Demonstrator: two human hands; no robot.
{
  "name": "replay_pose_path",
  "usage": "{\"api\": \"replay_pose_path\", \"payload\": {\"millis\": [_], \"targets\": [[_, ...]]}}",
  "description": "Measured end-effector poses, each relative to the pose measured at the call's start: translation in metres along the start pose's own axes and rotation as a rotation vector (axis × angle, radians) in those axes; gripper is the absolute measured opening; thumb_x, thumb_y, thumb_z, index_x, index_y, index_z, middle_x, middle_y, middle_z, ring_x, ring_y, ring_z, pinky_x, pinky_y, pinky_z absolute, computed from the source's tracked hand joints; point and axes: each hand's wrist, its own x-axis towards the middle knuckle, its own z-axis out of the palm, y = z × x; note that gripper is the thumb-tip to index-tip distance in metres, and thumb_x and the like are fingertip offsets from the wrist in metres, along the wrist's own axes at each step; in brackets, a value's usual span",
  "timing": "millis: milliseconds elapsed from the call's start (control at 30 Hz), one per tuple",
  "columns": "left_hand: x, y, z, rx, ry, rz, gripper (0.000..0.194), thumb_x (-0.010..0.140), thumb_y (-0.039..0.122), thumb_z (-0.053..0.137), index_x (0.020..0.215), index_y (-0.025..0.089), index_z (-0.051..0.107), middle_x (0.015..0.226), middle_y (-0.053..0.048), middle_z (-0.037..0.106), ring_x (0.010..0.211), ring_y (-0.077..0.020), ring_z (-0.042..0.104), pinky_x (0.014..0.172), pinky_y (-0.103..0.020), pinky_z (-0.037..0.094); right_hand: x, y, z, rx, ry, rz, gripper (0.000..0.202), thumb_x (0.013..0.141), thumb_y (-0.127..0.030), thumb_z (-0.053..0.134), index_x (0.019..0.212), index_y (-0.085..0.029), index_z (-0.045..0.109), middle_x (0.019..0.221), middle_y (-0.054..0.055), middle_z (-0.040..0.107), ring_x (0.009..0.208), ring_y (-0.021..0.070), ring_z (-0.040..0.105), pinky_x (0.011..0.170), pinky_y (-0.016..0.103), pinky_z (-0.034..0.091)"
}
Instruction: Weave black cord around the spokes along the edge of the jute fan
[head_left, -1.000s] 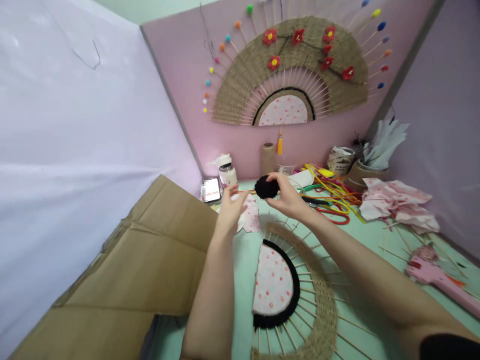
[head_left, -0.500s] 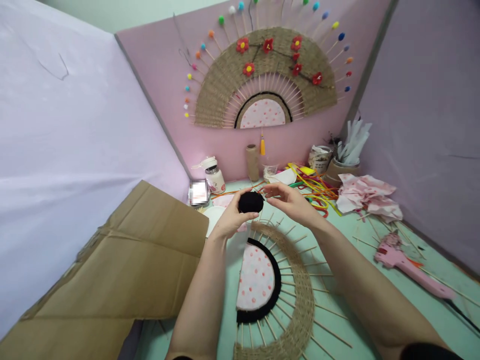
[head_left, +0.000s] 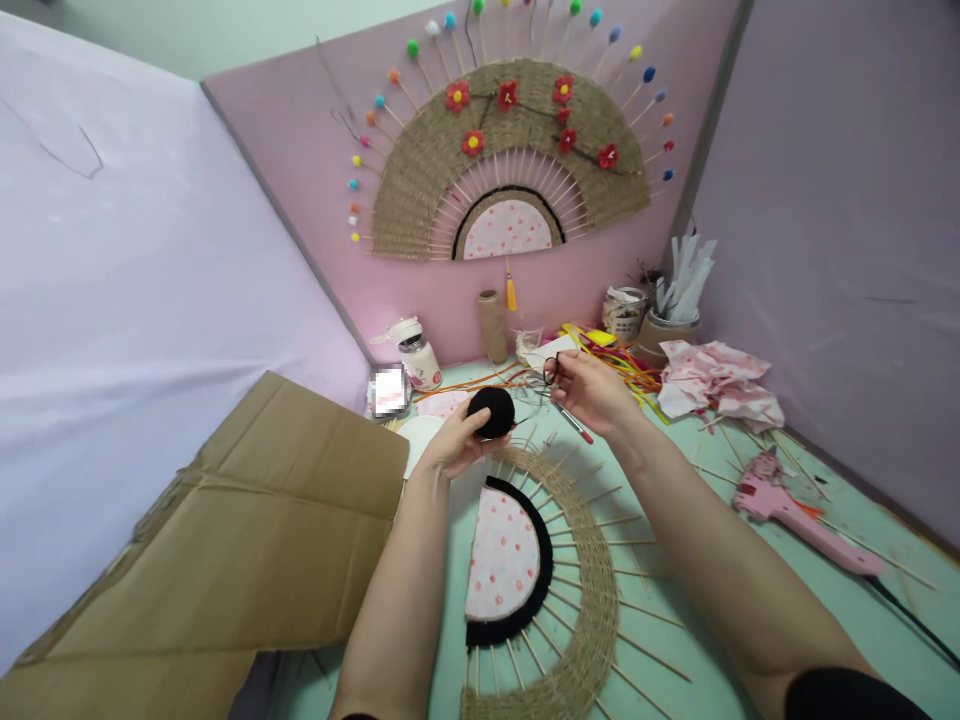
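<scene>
My left hand is closed around a ball of black yarn, thumb across its front. A short dark strand sticks out at the ball's right side. To the right and slightly higher, my right hand pinches a small black loop that looks like yarn; whether it joins the ball cannot be made out. Below both hands lies a half-round woven fan with thin sticks radiating outward. Its centre is a pink-dotted half disc edged by a black band.
A cardboard sheet leans at left. A pink glue gun lies at right near crumpled dotted paper. A red-ended pen is beneath my right hand. A white bottle, a cardboard tube and colourful cords stand behind.
My right hand has drawn away from the ball toward the right, and a black loop now shows at its fingertips. My left hand has turned the ball slightly. The view has shifted a little.
</scene>
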Motion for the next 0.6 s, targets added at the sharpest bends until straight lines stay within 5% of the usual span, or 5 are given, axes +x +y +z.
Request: {"api": "replay_pose_path", "payload": {"millis": [200, 433, 600], "targets": [[0.01, -0.007, -0.018, -0.404, 0.102, -0.143, 0.042, 0.077, 0.035, 0.062, 0.113, 0.017, 0.053, 0.106, -0.012, 0.063, 0.105, -0.0249, 0.059, 0.075, -0.028, 0.054, -0.006, -0.028, -0.005, 0.146, -0.006, -0.137, 0.013, 0.072, -0.018, 0.061, 0.072, -0.019, 0.048, 0.059, -0.005, 0.054, 0.05, 0.0061, 0.046, 0.044, 0.015, 0.035], [0.017, -0.017, -0.036, -0.634, 0.042, -0.174, 0.043, 0.081, 0.047, 0.051, 0.112, 0.017, 0.054, 0.107, -0.013, 0.061, 0.106, -0.0232, 0.057, 0.065, -0.022, 0.055, -0.022, -0.07, -0.019, 0.273, 0.053, -0.358, 0.01, 0.08, -0.012, 0.052, 0.073, -0.018, 0.051, 0.067, -0.003, 0.061, 0.054, 0.0054, 0.053, 0.049, 0.016, 0.043], [0.024, -0.016, -0.036, -0.677, 0.076, -0.204, 0.04, 0.08, 0.048, 0.052, 0.105, 0.017, 0.057, 0.104, -0.014, 0.061, 0.102, -0.0251, 0.059, 0.06, -0.022, 0.056, -0.047, -0.107, -0.022, 0.376, 0.21, -0.588, 0.036, 0.09, -0.009, 0.033, 0.065, -0.016, 0.056, 0.068, 0.0, 0.064, 0.059, 0.0038, 0.06, 0.053, 0.013, 0.049]]}}
